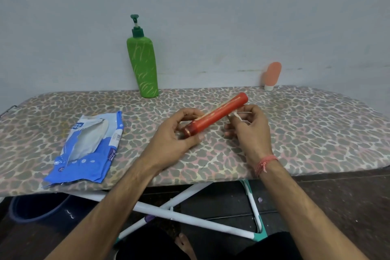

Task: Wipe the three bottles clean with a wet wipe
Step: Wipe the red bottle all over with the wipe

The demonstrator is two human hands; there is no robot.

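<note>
Red bottle [215, 116] held tilted above ironing board [295, 133], cap end low in left hand [179, 133], far end up and right. Left fingers curled round cap end, gripping. Right hand [251, 126] just beside bottle's middle, fingers pinching crumpled wet wipe [240, 117], wipe touching or nearly touching bottle's side; cannot tell which.

Risks, judged from here: grip only at one end, so firm wiping could lever bottle out of left hand and drop it on board. Wet surface likely slippery. Small wad of wipe may miss patches or slide out of pinch. Cap could loosen if twisted while wiping.

Green pump bottle [143, 63] upright at back against wall [190, 6], tall and narrow-based; likely to topple if board gets jolted. Pink tube [272, 76] stands cap-down at far right edge near wall, well apart from hands; could roll off behind.

Wipe packet [88, 148] lies open at left.

Hard to make out: bottle's underside, wipe's full extent behind right fingers, cap detail inside left palm, packet print blurred, bucket-like thing [38, 207] under board half cut off.
</note>
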